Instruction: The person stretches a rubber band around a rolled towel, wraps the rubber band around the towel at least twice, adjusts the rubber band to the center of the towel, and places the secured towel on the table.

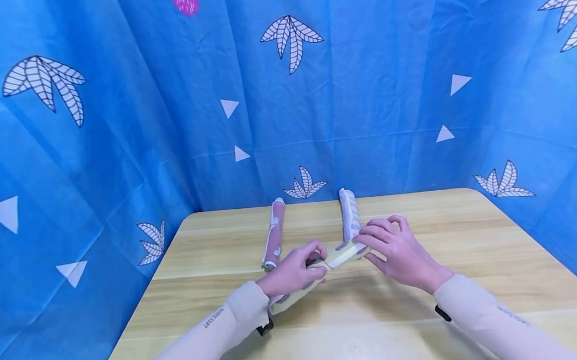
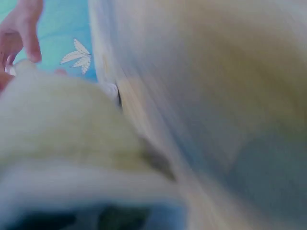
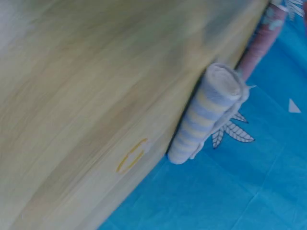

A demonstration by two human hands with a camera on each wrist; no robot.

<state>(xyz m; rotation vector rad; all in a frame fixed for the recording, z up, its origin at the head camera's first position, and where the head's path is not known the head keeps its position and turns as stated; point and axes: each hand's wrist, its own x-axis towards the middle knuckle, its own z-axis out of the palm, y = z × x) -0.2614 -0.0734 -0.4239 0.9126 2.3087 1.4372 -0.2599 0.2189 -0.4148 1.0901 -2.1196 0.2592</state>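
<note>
A pale yellow rolled towel (image 1: 345,255) slants up from left to right above the table, and it fills the lower left of the left wrist view, blurred. My left hand (image 1: 294,269) holds the roll near its middle, thumb and index finger curled at it. A thin brownish line crosses the towel beside those fingertips. At the upper right end, my right hand (image 1: 397,247) grips the towel, fingers over the top and thumb below. The towel's lower left end lies partly behind my left wrist.
On the wooden table (image 1: 407,332) a pink rolled towel (image 1: 274,233) lies at the back left, and a striped rolled towel (image 1: 350,215) lies right of it. A yellow rubber band (image 3: 130,155) rests on the tabletop. Blue curtain (image 1: 382,86) hangs behind and at both sides.
</note>
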